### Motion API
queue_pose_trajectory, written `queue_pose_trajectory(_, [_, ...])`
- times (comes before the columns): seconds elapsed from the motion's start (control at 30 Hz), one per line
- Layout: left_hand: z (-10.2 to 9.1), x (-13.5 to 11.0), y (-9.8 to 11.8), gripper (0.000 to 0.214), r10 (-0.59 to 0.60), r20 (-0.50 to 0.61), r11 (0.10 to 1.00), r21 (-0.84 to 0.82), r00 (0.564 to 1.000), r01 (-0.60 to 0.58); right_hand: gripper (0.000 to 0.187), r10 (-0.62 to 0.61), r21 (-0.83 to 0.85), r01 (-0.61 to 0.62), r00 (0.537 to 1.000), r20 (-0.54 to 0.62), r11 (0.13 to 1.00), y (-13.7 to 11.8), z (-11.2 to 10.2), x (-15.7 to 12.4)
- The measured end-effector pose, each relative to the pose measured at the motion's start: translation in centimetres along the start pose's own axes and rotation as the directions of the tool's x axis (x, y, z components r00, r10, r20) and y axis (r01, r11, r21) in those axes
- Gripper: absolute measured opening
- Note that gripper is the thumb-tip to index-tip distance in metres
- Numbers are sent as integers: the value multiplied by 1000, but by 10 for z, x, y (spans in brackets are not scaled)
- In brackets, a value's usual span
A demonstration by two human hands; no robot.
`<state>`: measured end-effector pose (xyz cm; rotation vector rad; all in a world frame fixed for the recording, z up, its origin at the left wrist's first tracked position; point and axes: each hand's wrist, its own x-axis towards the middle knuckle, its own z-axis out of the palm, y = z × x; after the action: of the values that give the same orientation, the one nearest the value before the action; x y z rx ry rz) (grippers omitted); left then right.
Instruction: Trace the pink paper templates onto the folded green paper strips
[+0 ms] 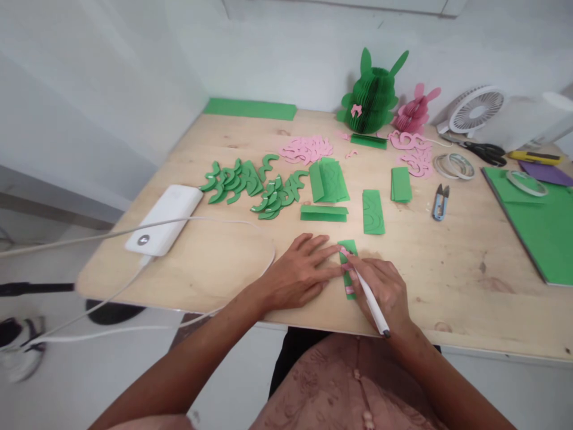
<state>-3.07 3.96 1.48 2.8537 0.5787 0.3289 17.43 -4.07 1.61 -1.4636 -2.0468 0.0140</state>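
My left hand (301,272) lies flat, fingers stretched out, pressing on a small green paper strip (348,246) near the table's front edge. A pink cut-out shape lies on the strip under my fingertips. My right hand (384,288) grips a white pen (371,303), its tip touching the strip beside the pink piece. Both hands touch the same strip.
Green curved cut-outs (255,185), folded green papers (329,180), pink cut-outs (307,148), a green paper figure (371,95), a pink one (414,112), snips (441,202), tape rolls (454,165), scissors (486,152), a fan (474,110), a green sheet (544,224), a white power bank (165,218) with cables lie on the wooden table (215,263).
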Motion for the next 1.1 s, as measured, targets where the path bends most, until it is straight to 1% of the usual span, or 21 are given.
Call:
queue_pose_trajectory(0.3, [1, 0, 0, 39, -3, 2, 1000, -3, 1000, 3, 25, -20, 8, 20, 1000, -18, 1000, 0, 0, 1])
queue_pose_trajectory(0.63, [0, 0, 0, 41, -1, 0, 1000, -15, 1000, 1, 27, -16, -9, 16, 1000, -5, 1000, 0, 0, 1])
queue_pose_trajectory(0.87, [-1, 0, 0, 35, 3, -4, 1000, -14, 1000, -3, 28, -11, 0, 11, 1000, -5, 1000, 0, 0, 0])
queue_pose_trajectory(1.1, [0, 0, 0, 35, 0, -8, 1000, -14, 1000, 0, 27, -17, -16, 17, 1000, -5, 1000, 0, 1, 0])
